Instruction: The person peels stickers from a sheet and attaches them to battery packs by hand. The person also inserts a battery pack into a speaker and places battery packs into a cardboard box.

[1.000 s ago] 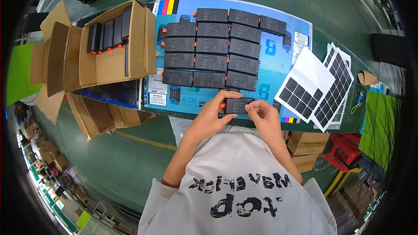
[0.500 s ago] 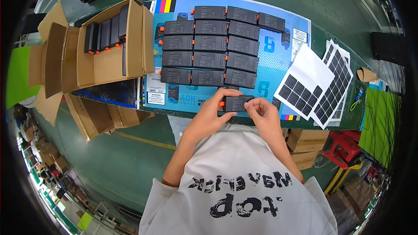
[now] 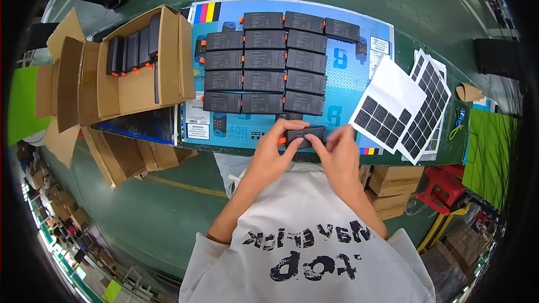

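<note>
A black box-shaped device (image 3: 307, 133) with an orange tab at its left end is in front of my body, tilted. My left hand (image 3: 271, 150) grips its left end between thumb and fingers. The thumb of my right hand (image 3: 341, 154) presses on the near face; its other fingers are raised off the right end and blurred. Just behind lies another black device (image 3: 289, 116), partly hidden. Several more, labelled and orange-tabbed, lie in rows, one of them a middle device (image 3: 265, 60). To the right are white sheets of black labels (image 3: 383, 118), one sheet partly bare.
An open cardboard box (image 3: 185, 62) at the left holds several upright black devices (image 3: 132, 50). A printed blue sheet (image 3: 359, 28) with a nicotine warning covers the green table (image 3: 418, 42). Below the right edge are cardboard boxes (image 3: 397, 182) and a red stool (image 3: 441, 188).
The device has tipped under my hands. My right thumb has moved left onto its face, while the right fingers have lifted away. The whole view has shifted slightly.
</note>
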{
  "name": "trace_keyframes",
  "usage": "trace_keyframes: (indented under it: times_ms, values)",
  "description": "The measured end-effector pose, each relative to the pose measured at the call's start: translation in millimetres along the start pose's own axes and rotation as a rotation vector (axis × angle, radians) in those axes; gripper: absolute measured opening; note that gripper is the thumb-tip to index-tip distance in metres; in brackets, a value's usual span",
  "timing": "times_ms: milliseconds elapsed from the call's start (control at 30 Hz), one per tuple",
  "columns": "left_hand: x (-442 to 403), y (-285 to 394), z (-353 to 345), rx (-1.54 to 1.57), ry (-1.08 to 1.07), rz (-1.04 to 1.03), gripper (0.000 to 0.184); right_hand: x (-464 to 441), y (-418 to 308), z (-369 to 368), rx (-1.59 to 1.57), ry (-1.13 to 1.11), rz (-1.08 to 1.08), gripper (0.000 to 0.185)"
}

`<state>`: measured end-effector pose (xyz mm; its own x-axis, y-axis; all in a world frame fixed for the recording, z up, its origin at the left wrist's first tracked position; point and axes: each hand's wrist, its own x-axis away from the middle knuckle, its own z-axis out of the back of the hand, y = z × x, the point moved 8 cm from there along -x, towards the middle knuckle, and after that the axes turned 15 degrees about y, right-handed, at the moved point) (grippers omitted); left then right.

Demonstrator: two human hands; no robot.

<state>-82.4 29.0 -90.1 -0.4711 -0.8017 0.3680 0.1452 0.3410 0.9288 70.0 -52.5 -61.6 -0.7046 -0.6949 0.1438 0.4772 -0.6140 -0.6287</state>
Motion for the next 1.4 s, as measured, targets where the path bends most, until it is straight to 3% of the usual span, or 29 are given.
trace_keyframes:
  times_ms: [33,67,200,233,267,367,400,467,600,967,1067,1133,1167,1233,1300,1333,1367,1400]
  values:
    - [4,3,-1,0.064,0.023,-0.012,0.033,-6,-4,12,0.070,0.030,0.023,0.052]
    - [5,5,-1,0.128,0.047,-0.024,0.030,-9,-2,15,0.071,0.040,0.025,0.052]
    - [5,23,-9,0.258,0.042,-0.108,0.028,-9,-8,9,-0.281,-0.027,0.025,0.046]
    - [5,27,-11,0.256,0.037,-0.111,0.028,-8,-4,3,-0.487,-0.081,-0.126,0.041]
    - [4,36,-11,0.197,0.056,-0.148,0.028,-8,-1,-2,-0.692,-0.136,-0.275,0.036]
    - [15,82,-1,-0.127,0.225,-0.372,0.028,-28,0,3,-0.804,-0.115,-0.275,0.026]
    - [27,119,3,-0.338,0.297,-0.568,0.029,-40,0,8,-0.860,-0.074,-0.301,0.024]
    - [55,166,8,-0.348,0.228,-0.701,0.031,-69,15,15,-0.725,0.061,-0.286,0.029]
    - [132,235,-9,-0.182,-0.096,-0.729,0.041,-134,31,12,-0.738,0.133,-0.247,0.038]
    - [134,243,-22,-0.331,-0.138,-0.893,0.033,-175,27,-7,-0.583,0.207,-0.237,0.056]
    - [132,244,-28,-0.364,-0.171,-0.945,0.032,-175,16,2,-0.534,0.242,-0.128,0.060]
    - [131,247,-32,-0.397,-0.197,-0.985,0.031,-177,7,8,-0.196,0.287,0.014,0.059]
    - [129,248,-34,-0.412,-0.215,-1.009,0.030,-177,8,9,-0.201,0.301,0.009,0.059]
    - [124,252,-40,-0.430,-0.257,-1.063,0.030,-169,10,20,-0.169,0.395,0.064,0.053]
    - [114,257,-49,-0.441,-0.293,-1.132,0.029,-148,7,38,-0.421,0.317,0.179,0.033]
    - [95,231,-24,-0.415,-0.487,-0.973,0.028,-135,5,55,-0.470,0.287,0.248,0.027]
    - [84,228,-9,-0.400,-0.510,-0.994,0.028,-123,10,75,-0.427,0.336,0.287,0.019]
    - [59,233,26,-0.616,0.020,-0.970,0.026,-114,20,100,-0.348,0.433,0.358,0.013]
